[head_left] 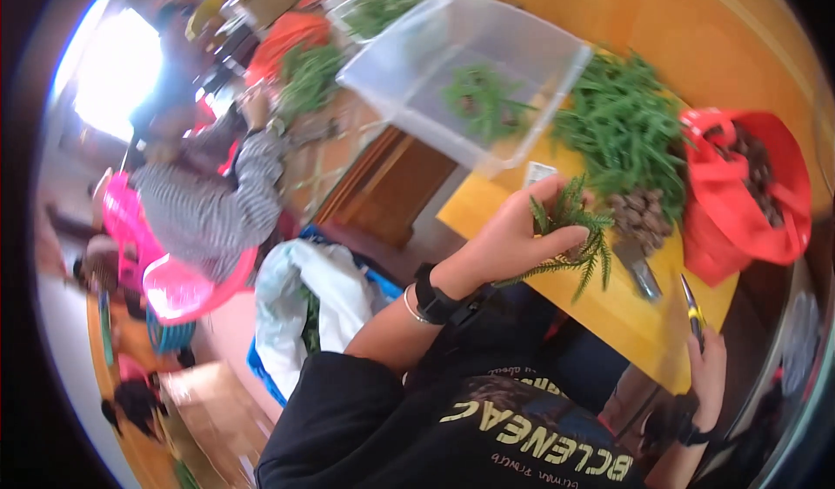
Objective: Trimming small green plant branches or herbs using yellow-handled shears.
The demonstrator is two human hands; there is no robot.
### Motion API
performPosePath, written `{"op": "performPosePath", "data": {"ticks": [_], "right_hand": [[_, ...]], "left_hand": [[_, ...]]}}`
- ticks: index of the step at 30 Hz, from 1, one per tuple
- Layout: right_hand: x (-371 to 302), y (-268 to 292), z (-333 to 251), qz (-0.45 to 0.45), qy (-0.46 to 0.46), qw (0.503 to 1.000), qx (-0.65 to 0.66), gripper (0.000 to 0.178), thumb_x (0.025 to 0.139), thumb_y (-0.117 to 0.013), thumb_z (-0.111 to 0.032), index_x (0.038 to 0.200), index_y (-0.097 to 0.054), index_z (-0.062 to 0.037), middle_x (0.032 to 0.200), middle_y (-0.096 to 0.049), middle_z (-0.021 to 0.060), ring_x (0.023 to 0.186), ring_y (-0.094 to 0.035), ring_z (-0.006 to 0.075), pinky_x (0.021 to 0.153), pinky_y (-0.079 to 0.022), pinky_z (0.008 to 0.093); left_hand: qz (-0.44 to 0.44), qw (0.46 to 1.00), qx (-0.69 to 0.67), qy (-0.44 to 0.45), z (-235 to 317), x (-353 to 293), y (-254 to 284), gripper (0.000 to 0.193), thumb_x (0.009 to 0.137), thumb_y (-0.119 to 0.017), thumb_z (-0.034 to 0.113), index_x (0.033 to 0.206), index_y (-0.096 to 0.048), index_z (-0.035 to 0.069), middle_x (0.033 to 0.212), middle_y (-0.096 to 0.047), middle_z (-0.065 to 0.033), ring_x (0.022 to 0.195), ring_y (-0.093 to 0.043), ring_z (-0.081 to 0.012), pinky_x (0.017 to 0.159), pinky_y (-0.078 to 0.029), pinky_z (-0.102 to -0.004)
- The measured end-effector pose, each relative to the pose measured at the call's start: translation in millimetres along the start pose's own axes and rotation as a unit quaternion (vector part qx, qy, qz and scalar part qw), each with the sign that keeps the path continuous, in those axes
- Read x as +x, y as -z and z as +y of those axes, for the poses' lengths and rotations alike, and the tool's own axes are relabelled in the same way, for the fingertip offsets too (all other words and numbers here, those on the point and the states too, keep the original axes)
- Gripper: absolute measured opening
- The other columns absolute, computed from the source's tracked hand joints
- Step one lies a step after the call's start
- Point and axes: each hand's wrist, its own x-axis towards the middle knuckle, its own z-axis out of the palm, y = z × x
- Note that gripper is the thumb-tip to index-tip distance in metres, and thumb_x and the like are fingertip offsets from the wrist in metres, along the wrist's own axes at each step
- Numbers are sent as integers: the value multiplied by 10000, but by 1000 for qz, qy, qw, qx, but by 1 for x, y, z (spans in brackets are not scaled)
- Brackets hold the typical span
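My left hand (513,237) is closed around a green artificial pine sprig (594,250) above the yellow table (600,328), the thumb pressed across its stems. At the table's right edge, my right hand (709,367) grips a pair of pliers (694,313) with yellow and black handles, jaws pointing away from me. Beyond the sprig lies a heap of brown pine cones (640,218), with a small clear-wrapped item (642,273) in front of it. Behind the cones spreads a big pile of green pine sprigs (619,111).
A red bag (726,241) of pine cones stands at the right. A clear plastic bin (409,76) holding a few sprigs sits at the back. To the left, a person in a striped sleeve (204,211) works near a pink chair (187,287). A white-lined blue bag (291,285) stands beside me.
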Motion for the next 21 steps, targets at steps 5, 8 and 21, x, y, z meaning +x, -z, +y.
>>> {"op": "performPosePath", "data": {"ticks": [5, 8, 21], "right_hand": [[0, -30, 16, -37, 9, 999, -2, 243, 798, -621, -117, 889, -456, 36, 892, -497, 215, 870, -479, 376, 769, -400, 407], [5, -43, 29, -25, 33, 999, -17, 297, 726, -675, -59, 908, -451, 12, 904, -502, 205, 888, -481, 377, 777, -406, 408], [-1, 0, -11, 65, 61, 995, 52, 261, 674, -680, -12, 878, -516, -15, 861, -564, 147, 817, -552, 343, 716, -451, 377]], "left_hand": [[84, 988, -126, 39, 1, -36, 34, 297, 844, -603, 40, 1122, -508, -7, 1007, -580, -41, 880, -567, -91, 760, -475, -240], [108, 979, -172, 23, 3, -44, 36, 252, 846, -580, 15, 1090, -519, -7, 1008, -583, -50, 907, -569, -107, 800, -475, -264], [59, 980, -191, -2, 9, -3, 27, 291, 846, -566, -16, 1128, -499, 8, 989, -591, -57, 832, -576, -120, 741, -478, -248]]}}
